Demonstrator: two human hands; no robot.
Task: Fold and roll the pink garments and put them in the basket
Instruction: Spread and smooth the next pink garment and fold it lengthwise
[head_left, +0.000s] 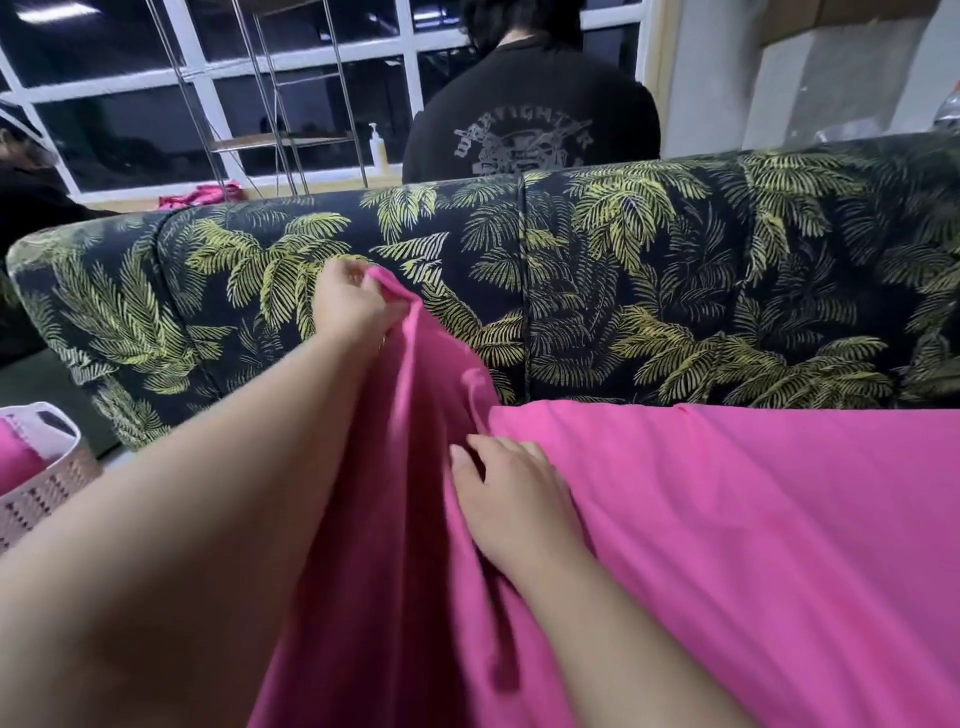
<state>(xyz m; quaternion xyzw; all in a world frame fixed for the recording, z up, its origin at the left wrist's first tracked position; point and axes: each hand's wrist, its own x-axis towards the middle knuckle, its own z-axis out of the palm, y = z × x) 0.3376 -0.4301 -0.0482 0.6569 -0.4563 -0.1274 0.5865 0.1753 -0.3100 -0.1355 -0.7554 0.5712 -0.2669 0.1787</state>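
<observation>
The left hand (358, 304) is pinching a corner of the pink cloth (727, 519) and holding it up against the sofa (649, 270) back, at about 11 o'clock. The right hand (511, 501) is lying flat on the cloth near the middle, its grip spread. The cloth is lying wide over the seat toward 3 o'clock, its far edge touching the sofa back. The basket (49, 488) is sitting at 9 o'clock, with something pink inside.

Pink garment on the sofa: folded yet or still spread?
Mostly spread. The bright pink fabric garment lies flat across the seat; the left hand pinches one edge up, and the right hand rests on it.
</observation>
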